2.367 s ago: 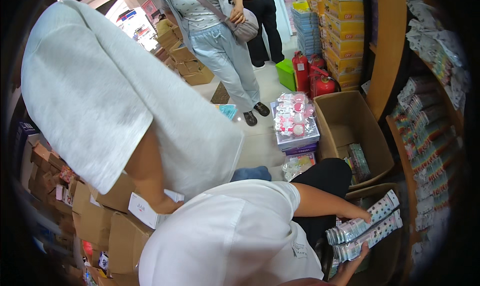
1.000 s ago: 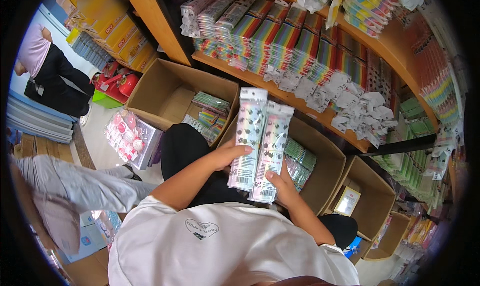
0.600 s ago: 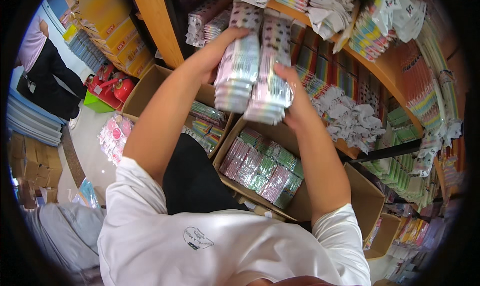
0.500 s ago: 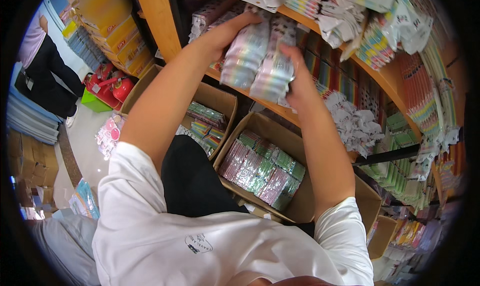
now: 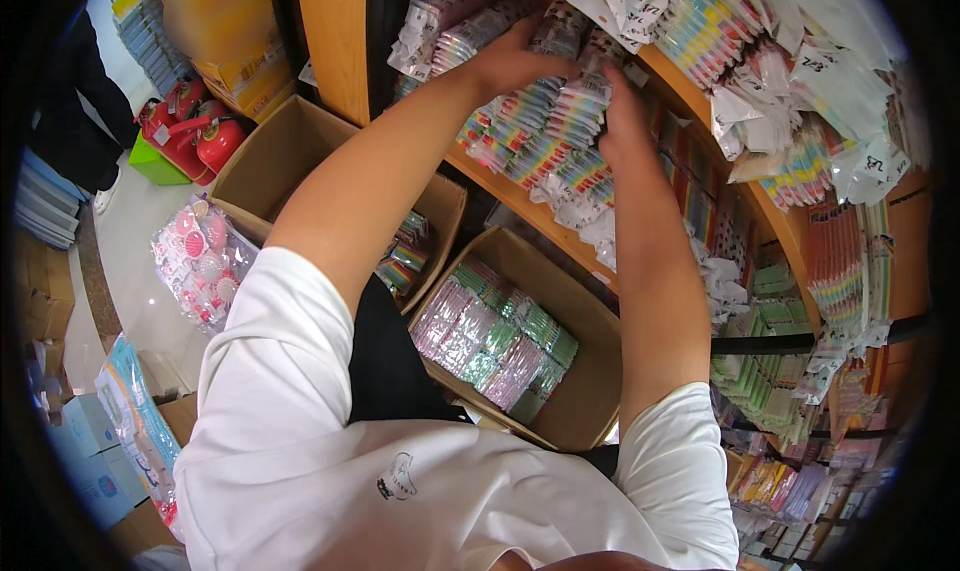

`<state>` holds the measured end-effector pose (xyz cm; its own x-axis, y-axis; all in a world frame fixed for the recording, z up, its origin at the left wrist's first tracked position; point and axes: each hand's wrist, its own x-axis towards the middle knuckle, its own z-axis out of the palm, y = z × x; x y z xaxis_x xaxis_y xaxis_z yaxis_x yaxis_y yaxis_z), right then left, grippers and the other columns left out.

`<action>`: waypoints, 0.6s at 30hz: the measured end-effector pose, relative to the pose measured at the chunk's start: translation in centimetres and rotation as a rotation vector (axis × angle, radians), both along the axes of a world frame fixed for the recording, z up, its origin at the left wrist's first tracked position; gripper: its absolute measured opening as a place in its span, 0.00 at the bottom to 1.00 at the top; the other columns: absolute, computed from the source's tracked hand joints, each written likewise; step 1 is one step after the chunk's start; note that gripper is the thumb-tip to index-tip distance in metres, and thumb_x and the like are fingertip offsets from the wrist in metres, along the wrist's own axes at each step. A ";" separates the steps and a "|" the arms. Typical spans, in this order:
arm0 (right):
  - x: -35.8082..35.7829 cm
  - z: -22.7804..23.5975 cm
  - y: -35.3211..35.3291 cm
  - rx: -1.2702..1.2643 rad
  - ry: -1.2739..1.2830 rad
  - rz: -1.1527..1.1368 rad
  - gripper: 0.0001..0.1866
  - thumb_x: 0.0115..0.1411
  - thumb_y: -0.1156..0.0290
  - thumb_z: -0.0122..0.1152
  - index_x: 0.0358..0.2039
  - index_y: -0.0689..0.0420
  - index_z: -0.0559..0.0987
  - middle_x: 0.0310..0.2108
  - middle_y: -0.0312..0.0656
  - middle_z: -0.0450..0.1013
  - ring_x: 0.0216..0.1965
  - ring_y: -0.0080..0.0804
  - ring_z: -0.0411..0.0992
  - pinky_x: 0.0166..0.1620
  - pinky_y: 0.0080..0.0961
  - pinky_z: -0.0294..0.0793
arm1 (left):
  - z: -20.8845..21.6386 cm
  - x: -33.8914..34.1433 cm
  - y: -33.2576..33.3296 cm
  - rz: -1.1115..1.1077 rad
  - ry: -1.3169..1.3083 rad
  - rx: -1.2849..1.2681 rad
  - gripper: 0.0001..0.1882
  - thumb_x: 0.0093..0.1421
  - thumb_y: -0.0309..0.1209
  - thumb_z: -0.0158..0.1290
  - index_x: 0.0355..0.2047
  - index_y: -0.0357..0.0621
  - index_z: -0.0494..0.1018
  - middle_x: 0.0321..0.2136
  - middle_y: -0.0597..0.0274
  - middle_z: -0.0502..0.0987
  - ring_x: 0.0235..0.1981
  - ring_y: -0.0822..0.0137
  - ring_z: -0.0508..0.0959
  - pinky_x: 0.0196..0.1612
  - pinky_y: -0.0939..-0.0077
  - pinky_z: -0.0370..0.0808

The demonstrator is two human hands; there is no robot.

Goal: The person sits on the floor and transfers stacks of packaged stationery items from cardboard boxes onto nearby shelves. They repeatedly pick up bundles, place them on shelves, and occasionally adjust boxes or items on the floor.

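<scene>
Both hands up at shelf (image 5: 330,41). Left hand (image 5: 512,63) & right hand (image 5: 622,106) w/ fingers closed on packets (image 5: 575,81), pressed in among shelf stock. Open box (image 5: 560,371) well below fingers.

Wooden shelf (image 5: 520,203) carries rows of striped colourful packets (image 5: 545,136), apparently stacked upright.

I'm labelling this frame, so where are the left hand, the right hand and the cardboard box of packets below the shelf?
left hand (image 5: 515,63), head view, back of the hand.
right hand (image 5: 622,111), head view, back of the hand.
cardboard box (image 5: 590,391), head view, bare inner right wall.
</scene>
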<state>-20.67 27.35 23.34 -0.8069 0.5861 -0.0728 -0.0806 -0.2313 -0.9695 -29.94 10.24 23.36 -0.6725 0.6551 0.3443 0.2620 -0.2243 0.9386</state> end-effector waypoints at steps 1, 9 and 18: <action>0.4 0.2 -0.5 0.003 -0.025 -0.031 0.25 0.64 0.59 0.59 0.57 0.60 0.74 0.54 0.43 0.74 0.51 0.35 0.74 0.54 0.34 0.73 | -0.4 0.6 -0.6 -0.020 0.013 0.033 0.55 0.47 0.45 0.70 0.70 0.36 0.54 0.62 0.48 0.69 0.63 0.56 0.68 0.64 0.65 0.64; 0.7 2.2 -2.4 -0.109 0.012 -0.081 0.20 0.66 0.61 0.58 0.53 0.61 0.76 0.48 0.43 0.77 0.47 0.38 0.77 0.50 0.37 0.76 | -2.2 0.5 0.4 0.111 0.078 0.083 0.54 0.52 0.53 0.68 0.68 0.31 0.57 0.59 0.42 0.71 0.57 0.55 0.75 0.60 0.65 0.69; -4.4 -2.0 4.8 0.222 0.054 -0.105 0.29 0.68 0.60 0.53 0.63 0.64 0.65 0.61 0.48 0.67 0.60 0.41 0.68 0.61 0.36 0.67 | -1.3 -2.4 3.2 0.331 0.334 -0.221 0.47 0.56 0.60 0.60 0.65 0.38 0.63 0.56 0.42 0.74 0.53 0.51 0.78 0.55 0.63 0.73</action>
